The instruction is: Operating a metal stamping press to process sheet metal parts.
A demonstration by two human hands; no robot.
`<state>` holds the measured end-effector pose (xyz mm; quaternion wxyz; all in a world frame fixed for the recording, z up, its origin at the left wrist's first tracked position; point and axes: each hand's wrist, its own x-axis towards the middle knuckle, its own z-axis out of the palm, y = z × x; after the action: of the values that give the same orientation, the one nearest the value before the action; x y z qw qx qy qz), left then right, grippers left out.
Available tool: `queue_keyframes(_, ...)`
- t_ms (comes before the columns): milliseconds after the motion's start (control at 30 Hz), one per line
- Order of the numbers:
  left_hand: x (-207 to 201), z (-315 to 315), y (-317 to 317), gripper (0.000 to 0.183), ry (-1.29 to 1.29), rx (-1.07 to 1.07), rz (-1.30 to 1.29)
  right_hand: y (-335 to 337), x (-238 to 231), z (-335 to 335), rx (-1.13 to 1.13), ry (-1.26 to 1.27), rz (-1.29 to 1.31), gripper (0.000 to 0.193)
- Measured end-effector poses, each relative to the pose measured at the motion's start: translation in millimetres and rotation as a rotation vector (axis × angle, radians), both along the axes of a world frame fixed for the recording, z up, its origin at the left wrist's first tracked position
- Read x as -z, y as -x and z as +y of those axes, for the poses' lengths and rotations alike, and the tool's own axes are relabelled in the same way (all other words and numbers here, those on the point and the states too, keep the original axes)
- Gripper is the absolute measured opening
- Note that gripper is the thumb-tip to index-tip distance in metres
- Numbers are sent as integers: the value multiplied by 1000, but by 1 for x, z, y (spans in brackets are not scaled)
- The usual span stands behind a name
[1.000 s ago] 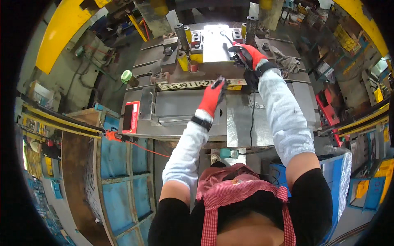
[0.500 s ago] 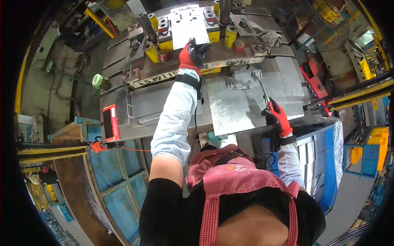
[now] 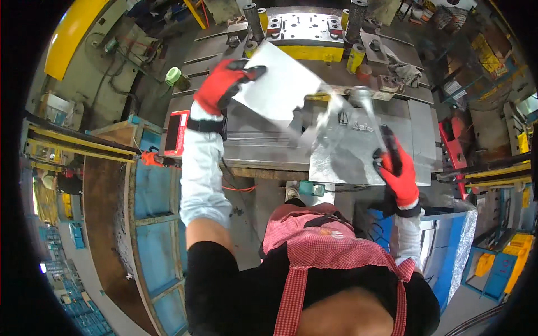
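My left hand (image 3: 223,87), in a red and black glove, is closed on the left edge of a flat metal sheet (image 3: 283,84). The sheet is tilted and held up off the press die (image 3: 308,25), between the die and me; its lower right part is blurred. In my right hand (image 3: 399,171), gloved alike, is a long silver tool with a rounded head (image 3: 368,112), its exact kind unclear. The tool points away from me over a shiny flat metal sheet (image 3: 358,165) on the right of the bench, where small bent wire-like pieces (image 3: 358,124) lie.
Springs and yellow posts (image 3: 355,57) stand around the die. A grey rag (image 3: 404,71) lies at its right. On the bench's left are a red-framed dark device (image 3: 177,133) and a green-topped container (image 3: 175,76). A blue bin (image 3: 457,246) stands at my right.
My left hand has drawn the metal sheet off the die, back toward me and to the left, turning it. My right hand keeps the tool over the bench. The view has shifted.
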<state>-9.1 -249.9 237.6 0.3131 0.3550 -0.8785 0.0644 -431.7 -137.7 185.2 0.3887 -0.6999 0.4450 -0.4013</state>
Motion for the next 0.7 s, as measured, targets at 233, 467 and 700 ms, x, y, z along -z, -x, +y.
queue_keyframes(233,9,-40,32,24,-552,258,-65,-39,-3,-12,-319,-265,-9,68)
queue_keyframes(467,40,-33,35,50,-1183,374,1507,-47,10,-67,-204,-533,-619,42)
queue_keyframes(700,100,-20,93,50,-1640,514,1517,-72,13,-229,-268,-480,-567,27)
